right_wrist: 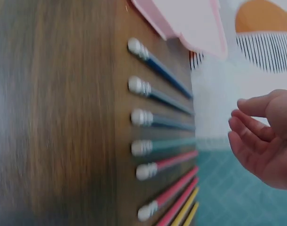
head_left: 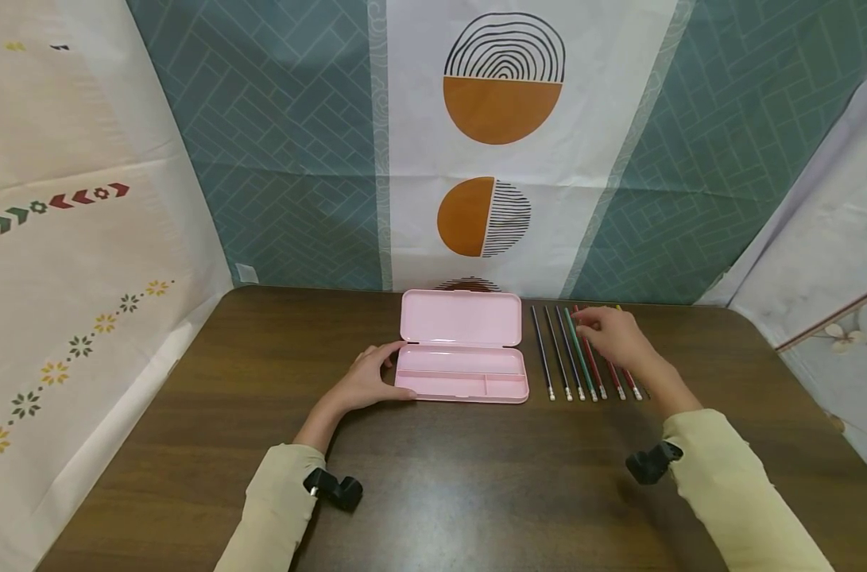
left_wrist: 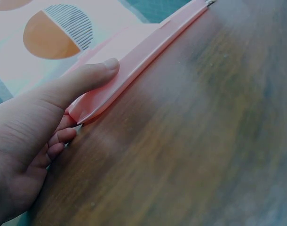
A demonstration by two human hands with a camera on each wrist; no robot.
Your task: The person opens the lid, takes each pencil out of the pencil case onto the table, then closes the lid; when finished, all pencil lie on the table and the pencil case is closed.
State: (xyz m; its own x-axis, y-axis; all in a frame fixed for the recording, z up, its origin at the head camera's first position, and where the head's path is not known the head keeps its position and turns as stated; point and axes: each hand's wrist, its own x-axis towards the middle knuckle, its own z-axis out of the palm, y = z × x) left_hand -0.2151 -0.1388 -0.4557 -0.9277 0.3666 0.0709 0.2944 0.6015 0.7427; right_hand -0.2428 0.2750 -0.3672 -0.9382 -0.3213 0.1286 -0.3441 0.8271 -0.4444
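Observation:
A pink pencil case [head_left: 462,318] lies with its lid raised at the back of the table, its divided tray facing up and nothing in the compartments. My left hand [head_left: 365,381] grips its left end, the thumb [left_wrist: 99,75] on the front wall and the other fingers round the side, partly hidden. Right of the case, several pencils with white erasers lie in a row, among them a dark blue pencil [right_wrist: 167,75], a green pencil [head_left: 582,357] and a red pencil [right_wrist: 179,160]. Above this row hovers my right hand [head_left: 612,338], fingers loosely bent and holding nothing.
The brown wooden table [head_left: 433,485] runs back to a patterned cloth [head_left: 304,143] hanging just behind the case and pencils. Pale cloths hang at the left and right sides. A yellow pencil [right_wrist: 186,207] lies toward the row's far right end.

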